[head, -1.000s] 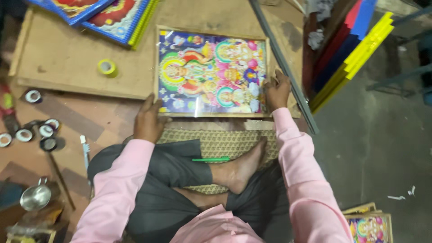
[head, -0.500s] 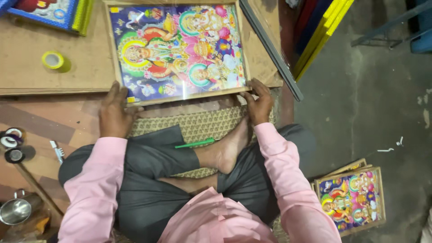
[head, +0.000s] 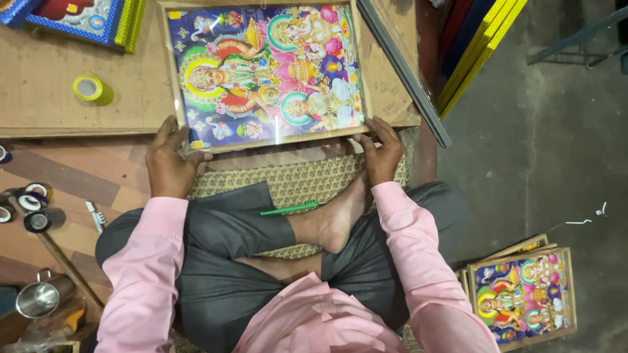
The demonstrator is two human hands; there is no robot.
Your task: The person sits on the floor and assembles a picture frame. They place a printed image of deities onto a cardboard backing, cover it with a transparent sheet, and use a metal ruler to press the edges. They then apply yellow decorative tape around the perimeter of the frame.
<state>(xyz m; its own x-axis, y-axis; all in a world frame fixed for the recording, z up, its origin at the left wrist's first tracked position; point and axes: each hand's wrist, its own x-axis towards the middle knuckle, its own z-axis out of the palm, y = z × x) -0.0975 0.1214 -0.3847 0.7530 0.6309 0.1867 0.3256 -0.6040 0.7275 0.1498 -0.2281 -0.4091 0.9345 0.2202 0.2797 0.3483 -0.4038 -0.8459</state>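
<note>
Left hand, right hand, fingers spread, gripping framed picture bottom corners

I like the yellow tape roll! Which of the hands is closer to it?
The left. The left hand grips the framed picture's near corner, just below and right of the yellow tape roll. The right hand holds the opposite corner, far across the picture.

The low wooden work board is bare along its near edge left of the glass-fronted colourful framed picture, apart from a yellow tape roll toward the left. The left hand and right hand occupy the picture's two near corners, and a long grey metal strip bars the board's right edge. Behind it, at the far left corner, a blue-and-yellow frame stack blocks passage.
</note>
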